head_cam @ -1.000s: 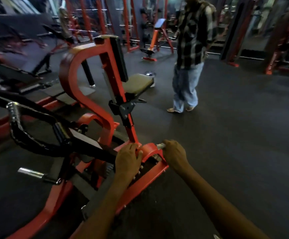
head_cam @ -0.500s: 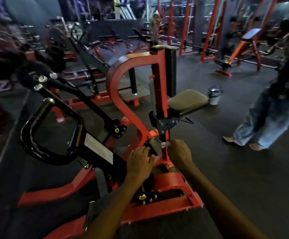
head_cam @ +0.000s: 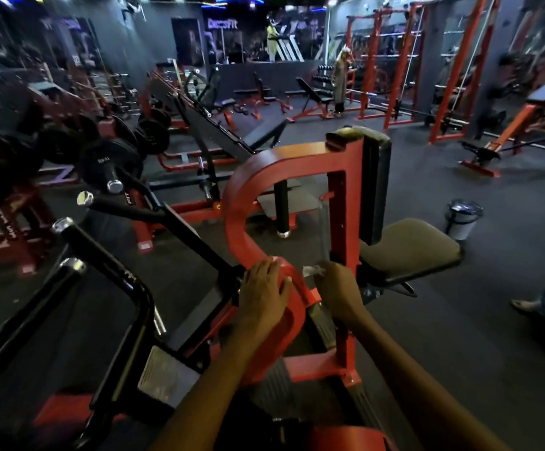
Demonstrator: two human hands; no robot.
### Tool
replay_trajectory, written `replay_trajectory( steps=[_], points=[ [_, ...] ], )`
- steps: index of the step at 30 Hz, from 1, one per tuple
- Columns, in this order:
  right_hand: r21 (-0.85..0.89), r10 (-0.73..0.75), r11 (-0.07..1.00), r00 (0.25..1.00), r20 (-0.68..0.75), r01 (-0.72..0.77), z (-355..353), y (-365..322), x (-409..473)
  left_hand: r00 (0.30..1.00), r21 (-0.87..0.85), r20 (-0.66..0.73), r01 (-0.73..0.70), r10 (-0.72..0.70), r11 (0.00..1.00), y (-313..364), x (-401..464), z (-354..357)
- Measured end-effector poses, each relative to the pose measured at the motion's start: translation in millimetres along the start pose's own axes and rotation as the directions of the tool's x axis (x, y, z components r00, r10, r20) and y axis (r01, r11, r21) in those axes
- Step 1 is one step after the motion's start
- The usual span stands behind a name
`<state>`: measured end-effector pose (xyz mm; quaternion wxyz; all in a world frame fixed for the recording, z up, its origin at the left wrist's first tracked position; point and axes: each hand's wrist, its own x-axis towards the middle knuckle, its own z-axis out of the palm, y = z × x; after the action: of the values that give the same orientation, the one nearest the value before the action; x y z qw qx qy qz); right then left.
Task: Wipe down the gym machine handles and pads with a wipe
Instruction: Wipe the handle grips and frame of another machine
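On the red frame: our left hand (head_cam: pixel 262 292) lies flat on the curved red frame (head_cam: pixel 245 203), fingers straight and a little spread.
Right hand: our right hand (head_cam: pixel 341 289) curls its fingers round a pale wipe (head_cam: pixel 313 271) beside the upright post (head_cam: pixel 346 222); most of the wipe is hidden.
Seat pad: the seat pad (head_cam: pixel 411 245) shows right of the post.
Handles: black handles (head_cam: pixel 102 288) run off the left edge.
Far gym: we find it blurred.

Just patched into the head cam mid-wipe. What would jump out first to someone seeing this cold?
The big red frame curving up at centre, with its black back pad and seat to the right. Low at centre, the left hand lies flat on the frame's curve while the right hand pinches a pale wipe against the upright. Black handles sweep across the lower left, and a small bin stands on the floor at right.
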<state>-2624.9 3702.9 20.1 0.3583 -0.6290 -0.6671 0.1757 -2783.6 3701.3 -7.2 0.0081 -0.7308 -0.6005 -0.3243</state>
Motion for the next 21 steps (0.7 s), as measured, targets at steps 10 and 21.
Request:
replay_trajectory(
  steps=[10, 21],
  points=[
    [0.357, 0.151, 0.929, 0.98, -0.126, -0.097, 12.4, -2.1, 124.4, 0.964, 0.09, -0.23, -0.117, 0.135, 0.989, -13.8, 162.2, -16.9],
    [0.68, 0.265, 0.705, 0.964, 0.01, -0.201, 43.3, -15.0, 231.7, 0.945, 0.08, -0.137, -0.287, 0.296, 0.955, -55.7, 245.4, -4.3]
  ],
)
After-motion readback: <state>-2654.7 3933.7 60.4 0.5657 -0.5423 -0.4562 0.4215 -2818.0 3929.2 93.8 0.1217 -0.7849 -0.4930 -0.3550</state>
